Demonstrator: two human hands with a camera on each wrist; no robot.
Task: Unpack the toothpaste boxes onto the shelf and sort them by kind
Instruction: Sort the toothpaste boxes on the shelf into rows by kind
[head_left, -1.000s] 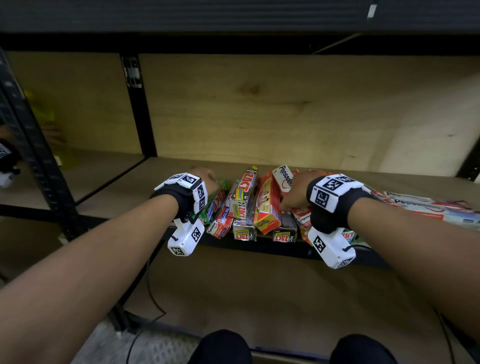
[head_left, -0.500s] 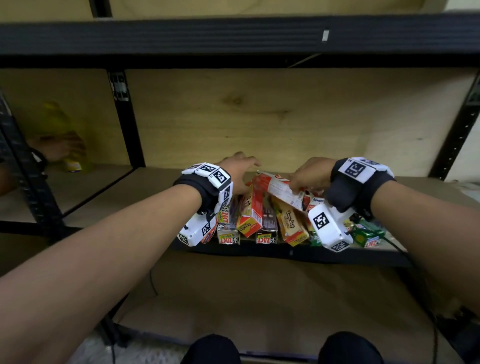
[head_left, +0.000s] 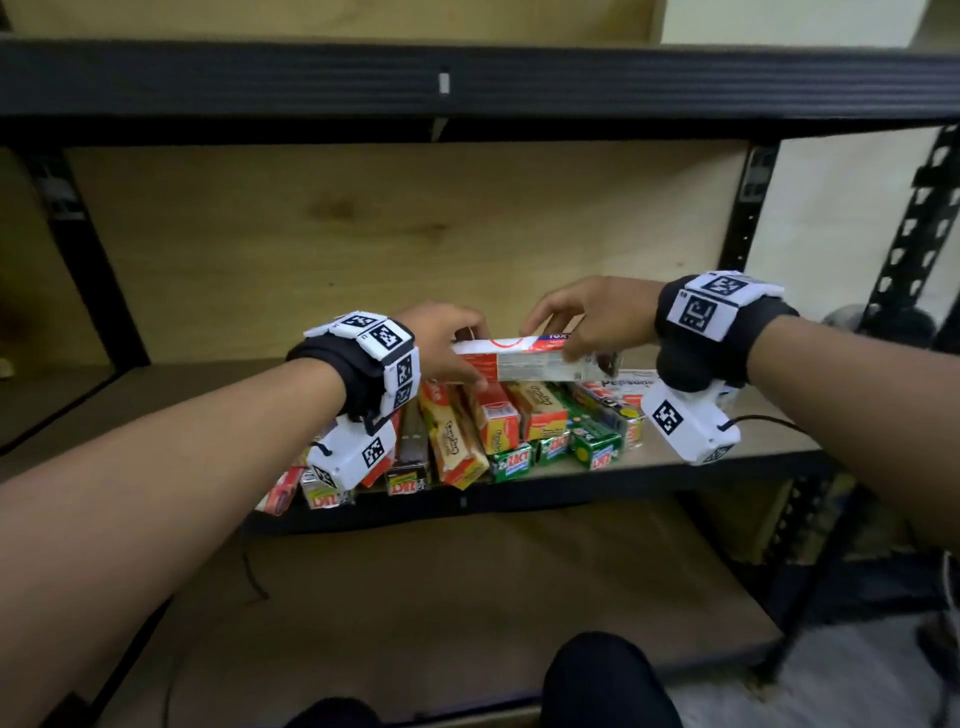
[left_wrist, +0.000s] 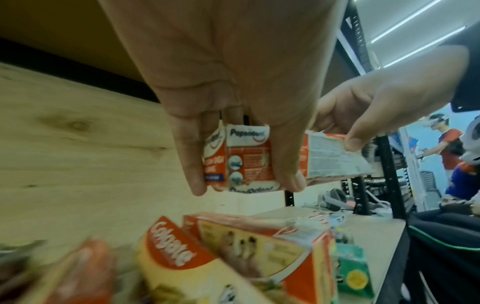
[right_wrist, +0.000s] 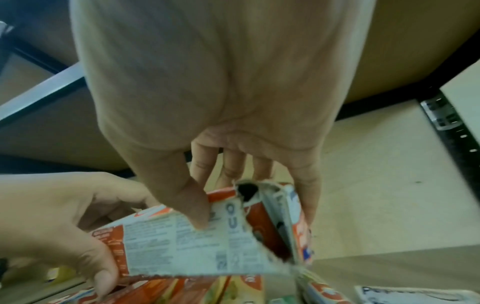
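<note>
A long red-and-white Pepsodent box is held level above the pile, one hand at each end. My left hand grips its left end between thumb and fingers. My right hand pinches its right end, which is torn open. Below lies a heap of toothpaste boxes on the wooden shelf: yellow-and-red Colgate boxes, green boxes and another Pepsodent box lying flat at the right.
The shelf's black front rail runs below the pile. A black beam crosses overhead and black uprights stand at the sides. A lower wooden shelf lies beneath. Other people stand far right.
Both hands have lifted off the pile and now hold one Pepsodent box level between them; the left hand has taken its left end. The view has tilted upward.
</note>
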